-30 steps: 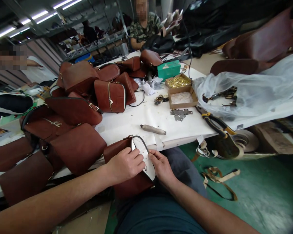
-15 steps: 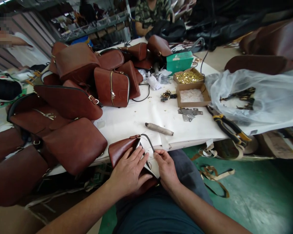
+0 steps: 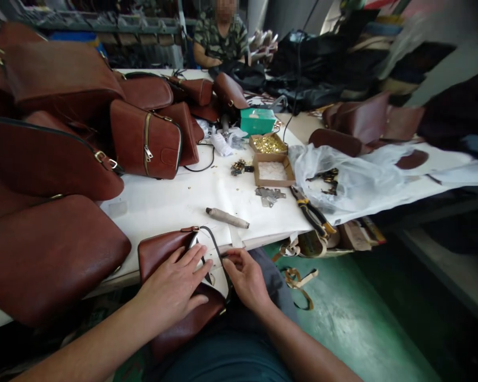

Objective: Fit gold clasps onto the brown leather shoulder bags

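Left hand [image 3: 179,281] laid over the open brown bag [image 3: 159,248], palm down, fingers loosely spread, fingertips on the pale lining [image 3: 220,280], nothing gripped! Over at the bag's three o'clock side, the right hand [image 3: 245,276] is curled, thumb and forefinger pinched together on the rim; how firmly, I can't tell from here. The bag itself sits tilted above the lap, its top end at the near edge of the counter [image 3: 163,207].

Take that bag as the clock's centre. At one o'clock lies a wrapped stick [image 3: 228,218], near the edge, and farther out that way come thin metal plates [image 3: 270,196], then a carton tray [image 3: 273,171] with a tray of gold-coloured pieces [image 3: 267,144] just behind. At two o'clock, pliers [image 3: 313,215] with black-and-yellow handles, beside a clear plastic bag [image 3: 354,170]. Nine round to eleven, a great heap of brown bags [image 3: 59,249]! And at twelve, across the counter, a co-worker in a camouflage shirt [image 3: 221,40].
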A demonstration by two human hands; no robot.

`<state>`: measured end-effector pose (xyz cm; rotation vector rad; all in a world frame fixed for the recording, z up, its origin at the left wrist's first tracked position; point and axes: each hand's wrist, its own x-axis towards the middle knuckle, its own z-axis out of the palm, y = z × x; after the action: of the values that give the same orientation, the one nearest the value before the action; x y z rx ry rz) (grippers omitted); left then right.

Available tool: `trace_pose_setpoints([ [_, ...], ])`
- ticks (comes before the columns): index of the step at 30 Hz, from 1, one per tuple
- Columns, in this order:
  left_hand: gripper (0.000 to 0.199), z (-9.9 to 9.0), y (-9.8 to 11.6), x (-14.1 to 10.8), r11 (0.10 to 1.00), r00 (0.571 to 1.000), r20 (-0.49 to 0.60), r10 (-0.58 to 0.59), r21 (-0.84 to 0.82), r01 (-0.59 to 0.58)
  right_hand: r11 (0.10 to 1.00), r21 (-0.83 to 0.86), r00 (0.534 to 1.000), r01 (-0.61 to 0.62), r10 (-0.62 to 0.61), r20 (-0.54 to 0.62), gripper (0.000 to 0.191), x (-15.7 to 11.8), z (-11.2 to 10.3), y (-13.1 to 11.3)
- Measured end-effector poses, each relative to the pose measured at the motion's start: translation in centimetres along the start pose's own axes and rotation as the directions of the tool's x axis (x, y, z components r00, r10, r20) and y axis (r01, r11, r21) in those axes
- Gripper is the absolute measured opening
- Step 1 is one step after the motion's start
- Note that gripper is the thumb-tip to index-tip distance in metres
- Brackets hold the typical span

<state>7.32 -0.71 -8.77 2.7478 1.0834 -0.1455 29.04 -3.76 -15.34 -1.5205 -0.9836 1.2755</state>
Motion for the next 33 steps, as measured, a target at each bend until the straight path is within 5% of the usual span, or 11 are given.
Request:
trace_pose_setpoints([
  [3,0.066,-0.2,-0.1,0.0,1.0,1.0,0.022,-0.004,-0.021,0.004,0.991,-0.119,0.965,0.06,-0.088,-0.248,0.031,0.0,-5.8,0.5],
  [6,0.067,0.0,-0.1,-0.1,0.999,1.0,0.026,-0.005,-0.031,0.006,0.968,-0.249,0.836,0.0,-0.137,-0.531,0.04,0.4,-11.8,1.4],
  [8,0.065,0.2,0.0,-0.3,0.999,1.0,-0.003,-0.007,-0.041,0.007,0.959,-0.283,0.791,-0.01,-0.165,-0.589,0.044,1.1,-14.3,1.5],
  [11,0.062,0.5,0.1,-0.4,0.999,0.998,-0.062,-0.007,-0.044,0.004,0.902,-0.42,0.807,0.104,-0.323,-0.495,0.038,3.2,-15.5,-0.3],
  [14,0.065,0.6,0.0,-0.4,0.999,0.997,-0.078,0.0,-0.032,-0.003,0.718,-0.646,0.831,0.26,-0.507,-0.229,0.031,7.6,-15.1,-3.4],
  [17,0.067,0.5,0.0,-0.3,0.999,0.997,-0.074,-0.006,-0.048,0.003,0.577,-0.755,0.853,0.312,-0.521,-0.045,0.032,13.2,-14.9,-5.9],
  [21,0.069,0.5,-0.1,-0.3,0.997,0.998,-0.064,-0.017,-0.073,0.012,0.492,-0.822,0.885,0.286,-0.465,0.029,0.025,18.5,-14.9,-6.6],
  [33,0.073,-0.2,-0.4,-0.2,0.99,0.999,-0.036,-0.024,-0.137,0.019,0.27,-0.912,0.905,0.309,-0.377,0.195,0.027,20.5,-18.0,-6.9],
])
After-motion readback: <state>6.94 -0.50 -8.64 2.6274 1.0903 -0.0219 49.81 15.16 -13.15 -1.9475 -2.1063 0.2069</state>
